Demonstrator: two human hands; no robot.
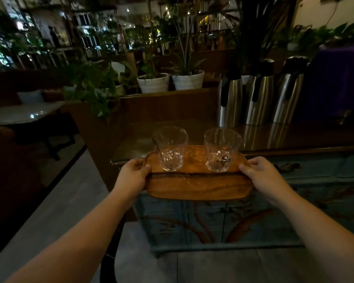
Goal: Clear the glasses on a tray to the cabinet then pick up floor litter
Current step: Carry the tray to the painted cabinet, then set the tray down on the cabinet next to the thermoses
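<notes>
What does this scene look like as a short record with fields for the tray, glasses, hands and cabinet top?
tray: wooden tray, held level at the cabinet's front edge
glasses: left glass and right glass, clear, upright, empty
hands: left hand and right hand each grip one tray end
cabinet top: cabinet carries three steel flasks at the back

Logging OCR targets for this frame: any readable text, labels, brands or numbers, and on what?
None readable.
Right glass: a dark mark low on its wall, too blurred to read.
Left glass, wooden tray, three steel flasks: no lettering visible.
Background signs: too dark and blurred.
</notes>
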